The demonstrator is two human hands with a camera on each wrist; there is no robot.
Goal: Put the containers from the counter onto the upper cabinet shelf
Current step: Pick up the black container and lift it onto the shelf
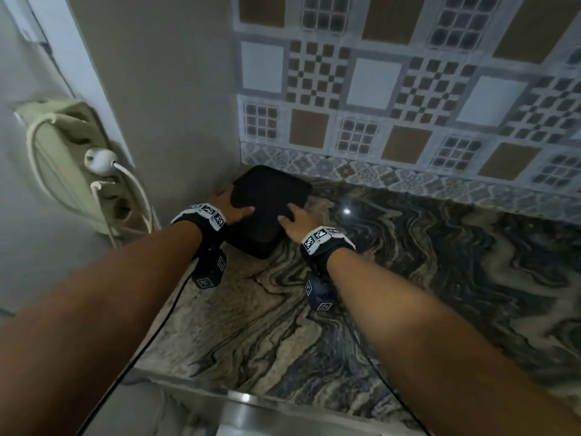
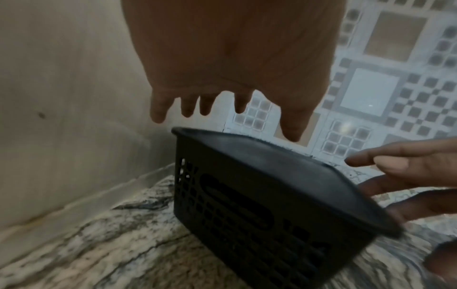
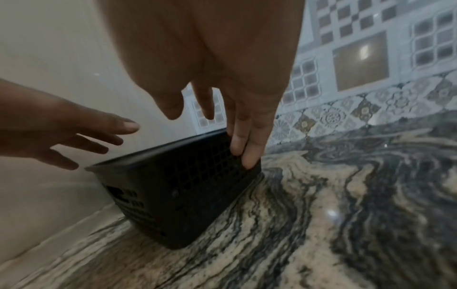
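One black basket (image 1: 267,212) on marbled counter (image 1: 408,278), tiled corner. Right hand (image 3: 222,78) fingers flat against its side; left hand (image 2: 235,58) spread, grasping nothing.

To my left a cream power strip (image 1: 67,158) hangs on the wall with a white plug (image 1: 100,161) in it, its white cord (image 1: 138,196) trailing down. Patterned tiles (image 1: 408,89) back the swirled grey marble countertop (image 1: 408,294) in front of me.

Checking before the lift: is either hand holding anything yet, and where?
Nothing is gripped yet. The right hand lays straight fingers on the black basket's right side wall; the left hand hovers open near its left rim.
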